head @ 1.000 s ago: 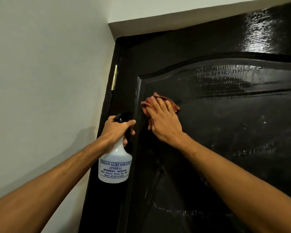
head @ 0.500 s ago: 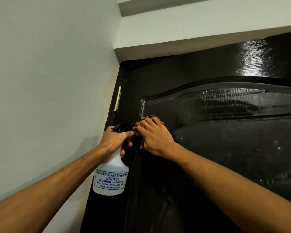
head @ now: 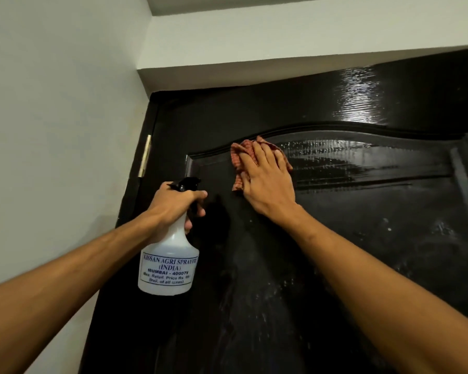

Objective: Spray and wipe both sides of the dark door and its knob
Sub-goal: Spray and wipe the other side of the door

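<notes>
Black, glossy wood fills the head view: the dark door (head: 362, 238) is seen from close up, with an arched moulding (head: 335, 128) across its upper part and a brass hinge (head: 145, 157) on its left edge, beside the pale wall (head: 52, 130). A reddish checked cloth (head: 238, 157) is pressed flat against the upper left of the panel, just under the moulding, by the right hand (head: 268, 184), whose fingers are laid straight and slightly spread over it. Wet streaks and droplets are seen to the right of the cloth and below it. A white spray bottle (head: 169, 265) is held upright in the left hand (head: 170, 206), whose fingers are curled round the neck below the black trigger head; whether the trigger is being squeezed cannot be told. The knob is not in view.

Wiping of this face is judged to be under way. Streaks could be left if the lower droplets are allowed to dry. The cloth, held only by flat pressure, could be dropped if that pressure is eased. The hinge gap could be missed.
</notes>
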A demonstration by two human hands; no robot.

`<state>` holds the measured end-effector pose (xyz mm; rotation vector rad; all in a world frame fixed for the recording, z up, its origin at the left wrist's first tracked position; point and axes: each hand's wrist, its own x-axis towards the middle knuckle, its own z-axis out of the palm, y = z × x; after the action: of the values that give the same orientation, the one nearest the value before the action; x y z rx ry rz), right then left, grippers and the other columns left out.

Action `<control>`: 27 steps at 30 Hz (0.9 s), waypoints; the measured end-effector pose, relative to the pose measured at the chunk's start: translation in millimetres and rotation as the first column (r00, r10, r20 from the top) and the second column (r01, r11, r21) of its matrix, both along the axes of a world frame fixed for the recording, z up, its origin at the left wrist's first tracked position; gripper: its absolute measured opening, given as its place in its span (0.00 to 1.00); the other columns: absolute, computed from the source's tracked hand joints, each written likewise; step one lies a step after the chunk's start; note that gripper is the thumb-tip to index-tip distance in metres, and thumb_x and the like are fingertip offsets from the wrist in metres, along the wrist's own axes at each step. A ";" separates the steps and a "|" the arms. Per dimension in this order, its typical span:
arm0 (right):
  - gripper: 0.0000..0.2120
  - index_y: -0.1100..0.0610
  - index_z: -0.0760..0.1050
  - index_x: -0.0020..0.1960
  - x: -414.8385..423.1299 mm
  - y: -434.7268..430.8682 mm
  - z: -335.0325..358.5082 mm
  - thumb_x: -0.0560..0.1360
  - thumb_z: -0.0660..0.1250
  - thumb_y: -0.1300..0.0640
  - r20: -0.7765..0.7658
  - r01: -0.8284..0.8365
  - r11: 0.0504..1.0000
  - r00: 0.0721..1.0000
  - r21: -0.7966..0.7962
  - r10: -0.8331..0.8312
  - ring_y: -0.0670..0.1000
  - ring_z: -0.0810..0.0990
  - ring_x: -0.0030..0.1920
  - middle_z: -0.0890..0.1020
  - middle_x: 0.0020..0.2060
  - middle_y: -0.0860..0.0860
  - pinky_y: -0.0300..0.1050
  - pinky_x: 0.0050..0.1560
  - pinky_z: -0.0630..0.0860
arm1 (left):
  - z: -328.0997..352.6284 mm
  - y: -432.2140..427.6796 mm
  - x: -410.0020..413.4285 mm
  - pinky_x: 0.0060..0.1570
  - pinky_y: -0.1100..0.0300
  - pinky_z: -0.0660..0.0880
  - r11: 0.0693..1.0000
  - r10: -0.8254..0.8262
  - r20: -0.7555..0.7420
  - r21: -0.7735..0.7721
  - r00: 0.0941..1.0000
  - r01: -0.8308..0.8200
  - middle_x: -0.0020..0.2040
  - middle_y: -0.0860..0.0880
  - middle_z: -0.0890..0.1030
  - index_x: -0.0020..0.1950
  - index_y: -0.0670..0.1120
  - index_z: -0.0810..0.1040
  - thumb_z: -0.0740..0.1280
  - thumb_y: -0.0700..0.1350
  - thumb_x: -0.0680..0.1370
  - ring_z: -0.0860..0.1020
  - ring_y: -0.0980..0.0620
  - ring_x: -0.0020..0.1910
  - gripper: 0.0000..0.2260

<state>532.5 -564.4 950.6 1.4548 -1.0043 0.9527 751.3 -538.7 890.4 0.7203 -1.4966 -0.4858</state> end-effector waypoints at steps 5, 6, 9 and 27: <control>0.27 0.46 0.64 0.79 -35.1 16.4 -38.1 0.81 0.54 0.44 -0.187 0.032 0.996 0.982 0.084 -0.016 0.54 0.55 0.82 0.60 0.82 0.51 0.58 0.80 0.53 | -2.5 14.4 -38.1 0.26 0.58 0.72 0.998 -0.068 0.036 -0.006 0.997 0.068 0.43 0.37 0.87 0.52 0.39 0.83 0.72 0.47 0.81 0.74 0.48 0.24 0.11; 0.27 0.46 0.64 0.79 -53.5 25.6 -27.2 0.81 0.54 0.44 -0.140 0.041 0.998 0.990 0.055 -0.033 0.54 0.55 0.82 0.60 0.82 0.51 0.57 0.80 0.52 | -1.1 19.1 -49.6 0.26 0.58 0.72 0.996 -0.090 0.044 -0.016 0.995 0.091 0.43 0.36 0.87 0.51 0.39 0.83 0.72 0.47 0.81 0.74 0.48 0.24 0.11; 0.26 0.48 0.64 0.79 -105.1 56.2 3.8 0.82 0.54 0.45 0.164 0.099 0.995 0.982 -0.022 -0.094 0.55 0.53 0.82 0.59 0.82 0.54 0.57 0.81 0.49 | 3.4 31.6 -73.9 0.28 0.57 0.72 0.987 -0.159 0.057 -0.025 0.986 0.161 0.44 0.35 0.86 0.48 0.40 0.83 0.72 0.47 0.81 0.73 0.48 0.23 0.10; 0.26 0.45 0.59 0.82 -256.4 135.9 -77.7 0.84 0.50 0.42 0.074 0.185 0.981 0.979 0.051 -0.188 0.51 0.49 0.83 0.53 0.83 0.49 0.54 0.82 0.45 | -38.9 79.5 -230.4 0.28 0.58 0.72 0.902 -0.432 0.067 0.063 0.899 0.428 0.41 0.39 0.86 0.48 0.38 0.83 0.74 0.46 0.80 0.71 0.47 0.22 0.10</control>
<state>276.1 -428.5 872.9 1.3407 -1.2042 0.8611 520.9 -459.3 851.5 0.4425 -1.7323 -0.8375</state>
